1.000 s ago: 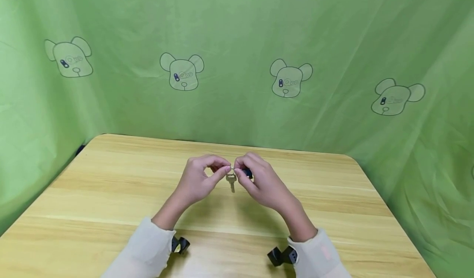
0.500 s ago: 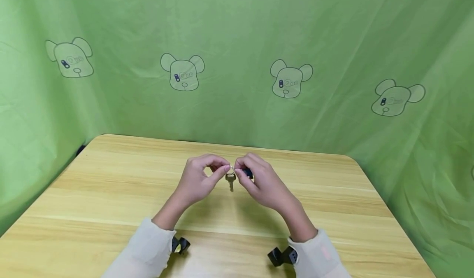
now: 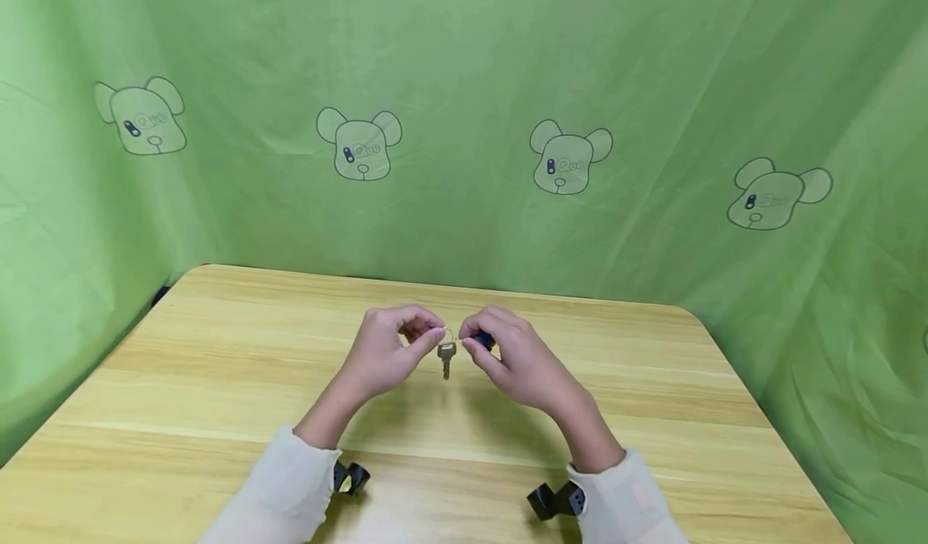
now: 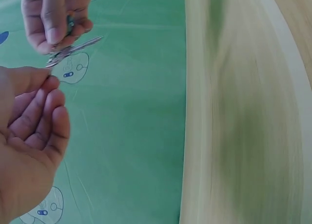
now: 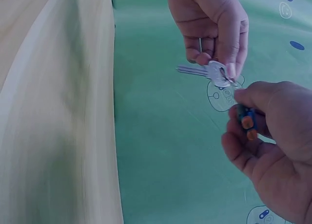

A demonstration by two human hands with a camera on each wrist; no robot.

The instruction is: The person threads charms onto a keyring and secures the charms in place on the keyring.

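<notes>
A metal key point(image 3: 446, 359) hangs from a thin key ring point(image 3: 450, 334) between the two hands, above the table. My left hand point(image 3: 391, 353) pinches the ring between thumb and index fingertip. On the other side, my right hand point(image 3: 511, 356) pinches the top of a small keychain charm, dark blue with orange ends point(image 5: 249, 128), right beside the ring. In the right wrist view the key point(image 5: 215, 74) points left from the ring, its flat head near the left thumb. Part of the charm is hidden behind the right fingers.
The wooden table point(image 3: 217, 383) stretches under both arms. A green curtain point(image 3: 464, 60) printed with bear heads surrounds its back and sides. Each sleeve cuff carries a black wrist camera, the left point(image 3: 352, 479) and the right point(image 3: 554, 501).
The hands have drawn slightly apart, the left one moving a little left with the key. More of the ring now shows between the fingertips.
</notes>
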